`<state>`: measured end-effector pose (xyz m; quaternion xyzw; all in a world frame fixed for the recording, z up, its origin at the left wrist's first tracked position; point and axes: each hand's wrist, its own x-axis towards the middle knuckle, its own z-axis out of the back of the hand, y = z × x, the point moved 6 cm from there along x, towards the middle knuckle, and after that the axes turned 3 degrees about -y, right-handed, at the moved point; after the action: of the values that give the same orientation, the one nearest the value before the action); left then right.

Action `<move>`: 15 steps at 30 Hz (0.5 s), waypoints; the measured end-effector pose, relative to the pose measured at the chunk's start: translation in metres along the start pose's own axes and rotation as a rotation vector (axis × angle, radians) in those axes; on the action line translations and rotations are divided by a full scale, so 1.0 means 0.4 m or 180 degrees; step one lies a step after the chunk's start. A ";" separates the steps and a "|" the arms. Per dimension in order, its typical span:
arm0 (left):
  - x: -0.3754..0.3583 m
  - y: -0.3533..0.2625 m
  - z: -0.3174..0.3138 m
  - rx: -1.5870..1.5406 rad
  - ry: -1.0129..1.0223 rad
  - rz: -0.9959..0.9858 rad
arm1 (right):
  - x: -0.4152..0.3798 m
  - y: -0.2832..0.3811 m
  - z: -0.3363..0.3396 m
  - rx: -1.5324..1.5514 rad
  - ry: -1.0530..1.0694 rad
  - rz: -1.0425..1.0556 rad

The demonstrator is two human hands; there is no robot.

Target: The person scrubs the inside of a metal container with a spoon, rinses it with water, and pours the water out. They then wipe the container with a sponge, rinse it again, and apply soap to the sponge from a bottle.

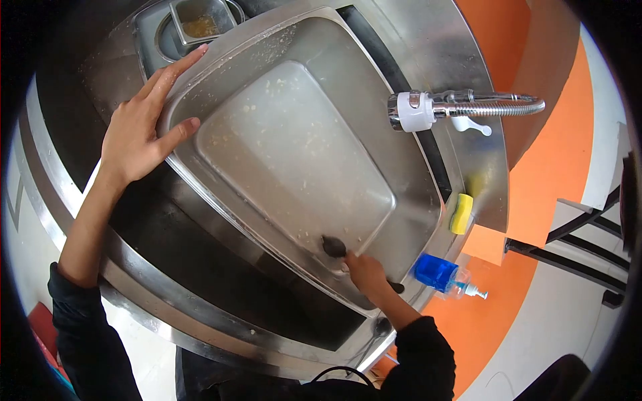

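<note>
A large, deep metal pan (294, 160) lies slanted across the sink, with cloudy water and pale food bits on its bottom. At its upper left corner my left hand (137, 130) holds the rim, thumb over the inner edge and fingers stretched along the outside. Down in the pan's near right end, my right hand (366, 274) is closed round a dark utensil. The utensil's rounded head (333, 246) is by the pan floor, and its dark handle end shows behind the wrist; its exact kind I cannot tell.
A white-headed faucet (416, 111) with a flexible metal hose reaches over the pan's far side. On the right ledge are a yellow sponge (461, 214) and a blue soap bottle (438, 273) lying on its side. Smaller metal containers (200, 23) sit at the upper left.
</note>
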<state>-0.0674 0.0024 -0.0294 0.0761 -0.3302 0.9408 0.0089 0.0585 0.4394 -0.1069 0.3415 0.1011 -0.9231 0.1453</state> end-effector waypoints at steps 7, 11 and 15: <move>0.001 -0.004 0.005 0.0060 -0.0110 -0.0031 | 0.137 0.170 0.037 0.0202 -0.0270 0.0632; -0.003 -0.002 0.001 0.0043 -0.0060 -0.0027 | 0.281 0.197 0.135 0.0540 -0.1029 0.0502; 0.002 -0.006 0.004 -0.0052 -0.0068 -0.0045 | 0.187 0.064 0.052 0.0549 -0.0717 -0.0117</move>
<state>-0.0679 0.0032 -0.0264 0.0885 -0.3374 0.9371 0.0127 0.0003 0.3944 -0.1430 0.2451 0.0106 -0.9633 0.1089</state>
